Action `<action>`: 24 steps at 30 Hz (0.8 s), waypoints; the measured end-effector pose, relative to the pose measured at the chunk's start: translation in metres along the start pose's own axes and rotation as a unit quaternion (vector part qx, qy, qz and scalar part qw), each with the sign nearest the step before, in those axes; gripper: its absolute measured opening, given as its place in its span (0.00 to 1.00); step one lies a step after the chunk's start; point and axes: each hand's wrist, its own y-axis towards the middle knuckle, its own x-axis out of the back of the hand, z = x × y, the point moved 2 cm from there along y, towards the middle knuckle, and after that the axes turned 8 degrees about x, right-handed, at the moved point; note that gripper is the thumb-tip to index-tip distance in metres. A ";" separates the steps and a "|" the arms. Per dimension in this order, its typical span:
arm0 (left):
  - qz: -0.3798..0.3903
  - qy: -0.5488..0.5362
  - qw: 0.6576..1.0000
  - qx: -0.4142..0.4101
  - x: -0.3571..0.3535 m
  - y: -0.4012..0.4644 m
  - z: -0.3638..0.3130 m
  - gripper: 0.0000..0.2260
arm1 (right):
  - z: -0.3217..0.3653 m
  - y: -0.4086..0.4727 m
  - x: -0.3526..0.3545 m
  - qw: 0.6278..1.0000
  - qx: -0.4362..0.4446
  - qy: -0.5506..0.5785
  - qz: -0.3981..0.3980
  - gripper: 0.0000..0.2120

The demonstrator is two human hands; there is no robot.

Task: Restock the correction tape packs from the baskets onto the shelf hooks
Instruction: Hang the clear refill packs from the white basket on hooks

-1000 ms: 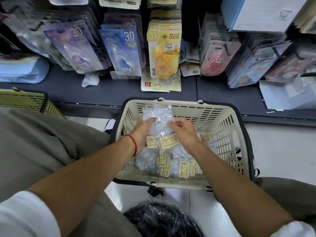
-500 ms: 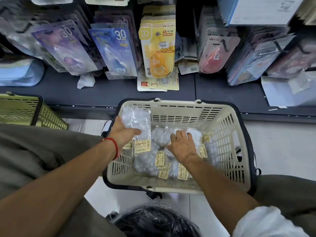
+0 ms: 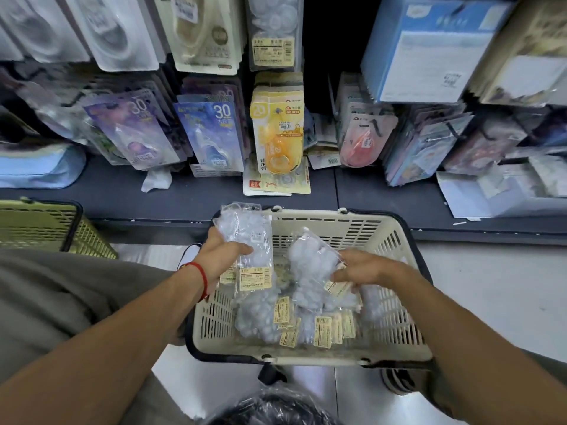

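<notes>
A cream basket point(image 3: 395, 250) with a dark rim stands on the floor and holds several clear packs with yellow labels point(image 3: 306, 323). My left hand point(image 3: 219, 260) grips one clear pack point(image 3: 250, 240) upright over the basket's left wall. My right hand point(image 3: 365, 268) pinches a second clear pack point(image 3: 311, 265) by its label end, lifted above the pile. On the hooks above hang purple point(image 3: 138, 130), blue point(image 3: 214, 133) and yellow point(image 3: 277, 127) correction tape packs. A matching clear pack point(image 3: 273, 29) hangs higher up.
A dark shelf board point(image 3: 122, 191) runs under the hooks, with loose packs lying on it. A green basket point(image 3: 43, 228) stands at the left. A blue box point(image 3: 426, 47) and other stock crowd the right. A black plastic bag point(image 3: 273, 409) lies at my feet.
My left hand has raised its pack higher. My right hand, which was pressing into the pile, has taken hold of a second pack and lifted it. The view has tilted up.
</notes>
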 end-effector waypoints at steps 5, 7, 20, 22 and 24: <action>0.021 -0.039 0.996 -0.080 -0.018 -0.017 -0.036 0.25 | 0.056 -0.076 0.089 0.982 0.102 0.151 -0.039 0.19; 0.048 -0.068 0.991 -0.104 -0.024 -0.030 -0.059 0.27 | 0.079 -0.090 0.106 0.966 0.146 0.204 -0.060 0.28; 0.139 -0.147 0.921 -0.333 -0.014 -0.119 -0.202 0.29 | 0.218 -0.086 0.115 0.885 0.281 0.240 -0.282 0.16; 0.171 -0.125 0.918 -0.336 -0.008 -0.118 -0.216 0.32 | 0.228 -0.084 0.120 0.875 0.303 0.246 -0.288 0.15; 0.206 -0.096 0.915 -0.332 0.000 -0.115 -0.223 0.32 | 0.235 -0.084 0.124 0.866 0.322 0.242 -0.295 0.11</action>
